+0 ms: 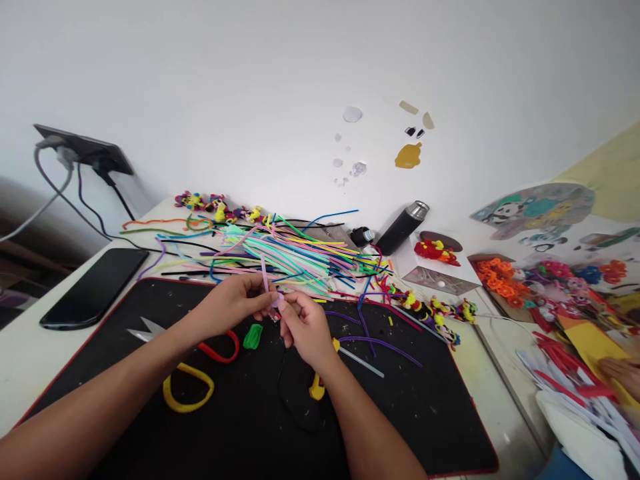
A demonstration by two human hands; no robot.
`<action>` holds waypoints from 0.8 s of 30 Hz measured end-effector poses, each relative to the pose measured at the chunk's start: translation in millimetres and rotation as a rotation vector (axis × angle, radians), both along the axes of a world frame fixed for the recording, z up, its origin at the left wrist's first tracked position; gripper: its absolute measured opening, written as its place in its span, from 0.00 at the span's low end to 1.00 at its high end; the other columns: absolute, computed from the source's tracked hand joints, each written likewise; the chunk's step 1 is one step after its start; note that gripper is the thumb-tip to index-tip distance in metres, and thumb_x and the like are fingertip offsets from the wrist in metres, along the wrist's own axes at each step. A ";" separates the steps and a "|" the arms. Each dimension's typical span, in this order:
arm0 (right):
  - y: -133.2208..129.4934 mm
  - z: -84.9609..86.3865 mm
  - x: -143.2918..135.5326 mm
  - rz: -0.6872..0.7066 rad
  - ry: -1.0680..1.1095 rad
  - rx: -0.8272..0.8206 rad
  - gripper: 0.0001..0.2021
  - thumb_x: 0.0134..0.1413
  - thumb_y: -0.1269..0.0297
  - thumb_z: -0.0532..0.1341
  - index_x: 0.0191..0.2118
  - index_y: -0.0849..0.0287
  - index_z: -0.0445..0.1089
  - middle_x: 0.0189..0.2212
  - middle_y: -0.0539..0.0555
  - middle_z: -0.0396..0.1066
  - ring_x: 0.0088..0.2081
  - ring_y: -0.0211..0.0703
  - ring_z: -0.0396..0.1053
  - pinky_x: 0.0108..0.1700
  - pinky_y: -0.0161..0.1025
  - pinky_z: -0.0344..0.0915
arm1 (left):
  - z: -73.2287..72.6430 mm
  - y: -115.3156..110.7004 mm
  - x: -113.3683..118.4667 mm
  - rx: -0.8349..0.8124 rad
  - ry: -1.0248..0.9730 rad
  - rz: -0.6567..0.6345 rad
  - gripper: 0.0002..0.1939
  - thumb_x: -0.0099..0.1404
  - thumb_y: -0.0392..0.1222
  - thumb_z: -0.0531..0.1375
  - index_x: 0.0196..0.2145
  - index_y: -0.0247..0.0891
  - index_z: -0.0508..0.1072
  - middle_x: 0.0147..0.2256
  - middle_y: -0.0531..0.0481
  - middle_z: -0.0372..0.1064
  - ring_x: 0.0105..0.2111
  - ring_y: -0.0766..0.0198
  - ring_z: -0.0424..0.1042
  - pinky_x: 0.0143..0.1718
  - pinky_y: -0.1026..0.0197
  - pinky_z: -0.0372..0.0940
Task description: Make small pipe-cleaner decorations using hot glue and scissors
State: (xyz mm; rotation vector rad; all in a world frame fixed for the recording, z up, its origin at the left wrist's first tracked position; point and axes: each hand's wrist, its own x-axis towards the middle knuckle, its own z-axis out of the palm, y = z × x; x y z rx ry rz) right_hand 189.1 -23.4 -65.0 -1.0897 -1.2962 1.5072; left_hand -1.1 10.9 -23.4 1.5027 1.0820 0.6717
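Above the black mat, my left hand point(250, 298) pinches a pale lilac pipe cleaner point(265, 268) whose free end sticks up. My right hand point(306, 325) closes its fingers on the coiled lower part of the same pipe cleaner, close to the left fingertips. A folded green pipe cleaner bundle point(253, 337) lies just below my left hand. Under my right forearm is a yellow tool point(317, 388), mostly hidden, with a translucent stick point(363, 361) beside the arm. Scissors point(188, 389) with red and yellow handles lie partly beneath my left forearm.
A heap of coloured pipe cleaners point(285, 253) spreads behind the mat point(240, 420). Purple pipe cleaners point(383, 341) lie on the right. Around are a phone point(93, 287), small yellow-and-red figures point(420, 303), a black flask point(403, 228) and a box point(440, 270). Another person's hand point(623, 373) shows at right.
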 end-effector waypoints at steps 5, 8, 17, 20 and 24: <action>0.9 1.2 -0.1 -0.033 0.033 0.006 0.18 0.63 0.46 0.63 0.36 0.58 0.68 0.16 0.42 0.65 0.12 0.31 0.58 0.15 0.29 0.52 | 1.4 -0.2 2.9 -0.059 -0.063 -0.007 0.13 0.64 0.51 0.67 0.36 0.39 0.76 0.29 0.53 0.75 0.27 0.61 0.74 0.31 0.61 0.70; 1.1 3.4 0.7 -0.033 0.076 -0.009 0.19 0.62 0.45 0.64 0.36 0.58 0.68 0.15 0.42 0.65 0.12 0.31 0.57 0.15 0.29 0.50 | 4.1 0.5 5.8 -0.084 -0.084 -0.015 0.13 0.64 0.52 0.67 0.36 0.39 0.76 0.30 0.52 0.76 0.27 0.61 0.74 0.31 0.61 0.70; 4.5 12.1 5.2 -0.114 0.147 -0.026 0.19 0.60 0.46 0.66 0.37 0.58 0.68 0.13 0.41 0.63 0.11 0.31 0.56 0.14 0.29 0.48 | 12.0 -3.3 0.2 -0.042 -0.020 -0.097 0.20 0.65 0.59 0.65 0.42 0.39 0.75 0.32 0.51 0.76 0.28 0.61 0.73 0.30 0.61 0.68; 6.2 11.9 6.1 -0.161 0.189 -0.041 0.18 0.59 0.47 0.66 0.37 0.58 0.69 0.13 0.40 0.62 0.11 0.31 0.55 0.14 0.29 0.48 | 9.6 -13.1 -9.6 0.084 0.271 -0.050 0.21 0.66 0.62 0.61 0.38 0.41 0.74 0.31 0.51 0.76 0.30 0.59 0.72 0.30 0.60 0.63; 6.9 8.7 5.7 -0.165 0.199 -0.064 0.17 0.59 0.47 0.66 0.37 0.58 0.70 0.14 0.40 0.62 0.11 0.31 0.55 0.14 0.29 0.48 | 4.9 -32.6 -13.1 0.210 0.794 0.003 0.19 0.68 0.61 0.58 0.31 0.43 0.71 0.29 0.50 0.76 0.29 0.54 0.73 0.30 0.58 0.56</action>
